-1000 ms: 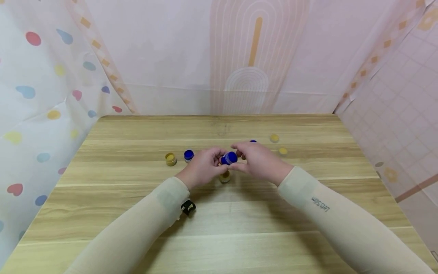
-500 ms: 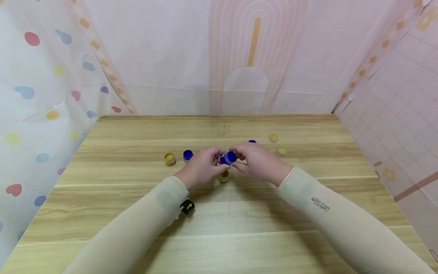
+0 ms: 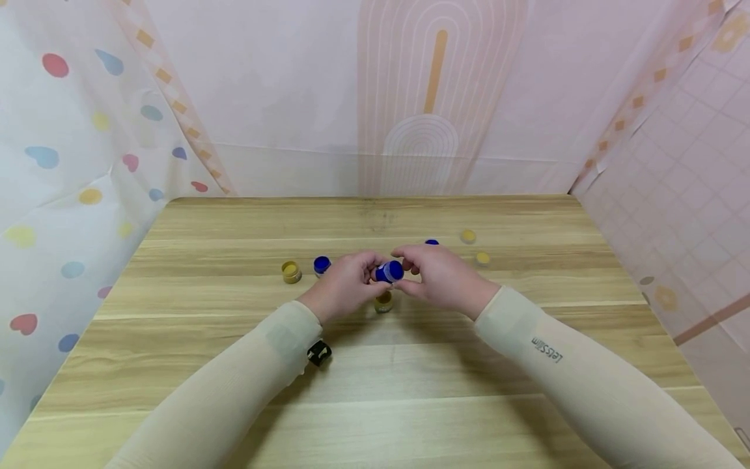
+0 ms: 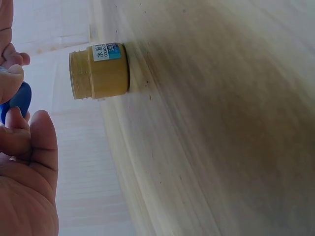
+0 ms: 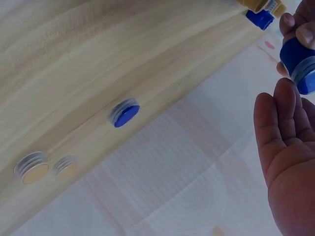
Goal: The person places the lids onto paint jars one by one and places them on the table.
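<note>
Tilted in the air, a blue paint jar (image 3: 383,271) has its lid end toward the right. My left hand (image 3: 346,286) grips its body between thumb and fingers. My right hand (image 3: 448,277) hovers at the lid, its thumb by the lower edge and its index finger over the top. In the right wrist view, the right fingers (image 5: 275,115) stretch out just below the lid (image 5: 307,82). Beneath the hands, a yellow paint jar (image 3: 383,302) without a lid stands upright on the table; its label shows in the left wrist view.
To the left stand an open yellow jar (image 3: 291,272) and an open blue jar (image 3: 321,265). Behind the right hand lie a blue lid (image 3: 431,242) and two yellow lids (image 3: 468,236). Printed sheets border the wooden table (image 3: 375,391).
The right fingers have come in close on the jar's lid and then spread slightly off it. The left hand keeps its hold on the blue jar in nearly the same place.
</note>
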`<state>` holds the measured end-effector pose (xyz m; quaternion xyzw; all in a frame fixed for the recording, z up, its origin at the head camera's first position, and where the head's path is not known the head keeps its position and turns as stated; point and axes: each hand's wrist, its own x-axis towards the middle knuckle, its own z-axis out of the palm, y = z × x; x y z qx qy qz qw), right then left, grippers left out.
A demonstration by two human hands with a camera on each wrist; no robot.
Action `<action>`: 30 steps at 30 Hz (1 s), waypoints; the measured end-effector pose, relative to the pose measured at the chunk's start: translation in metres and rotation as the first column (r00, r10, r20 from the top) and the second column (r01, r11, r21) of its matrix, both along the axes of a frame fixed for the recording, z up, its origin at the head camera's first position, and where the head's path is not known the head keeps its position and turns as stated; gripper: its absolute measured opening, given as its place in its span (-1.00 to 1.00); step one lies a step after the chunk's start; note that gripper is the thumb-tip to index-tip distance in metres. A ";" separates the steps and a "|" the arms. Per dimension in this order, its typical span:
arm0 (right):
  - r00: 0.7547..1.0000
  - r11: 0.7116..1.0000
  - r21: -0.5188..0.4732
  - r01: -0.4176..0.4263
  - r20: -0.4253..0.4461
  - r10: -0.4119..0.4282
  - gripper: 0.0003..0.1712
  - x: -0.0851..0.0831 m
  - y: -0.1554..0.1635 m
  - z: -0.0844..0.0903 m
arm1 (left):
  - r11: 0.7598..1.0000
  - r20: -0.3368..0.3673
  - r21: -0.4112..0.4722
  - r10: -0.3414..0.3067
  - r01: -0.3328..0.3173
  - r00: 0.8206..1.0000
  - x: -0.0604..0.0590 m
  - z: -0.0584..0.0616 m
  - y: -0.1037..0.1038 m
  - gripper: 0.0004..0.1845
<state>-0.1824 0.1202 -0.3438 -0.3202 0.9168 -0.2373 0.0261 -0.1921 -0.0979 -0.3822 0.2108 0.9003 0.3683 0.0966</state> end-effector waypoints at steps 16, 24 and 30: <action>0.999 1.000 0.000 -0.025 -0.045 0.025 -0.70 0.000 -0.002 0.000 | 0.999 -0.029 -0.040 -0.016 0.014 0.999 -0.001 0.001 0.001 -0.69; 0.999 0.999 -0.008 0.044 0.015 -0.044 -0.70 0.001 -0.002 -0.003 | 0.998 -0.058 -0.060 -0.027 0.023 0.998 -0.001 0.001 0.002 -0.73; 1.000 1.000 -0.025 0.014 -0.020 -0.014 -0.64 0.000 -0.001 -0.007 | 0.997 -0.068 -0.067 -0.028 0.024 0.997 -0.001 0.002 0.001 -0.73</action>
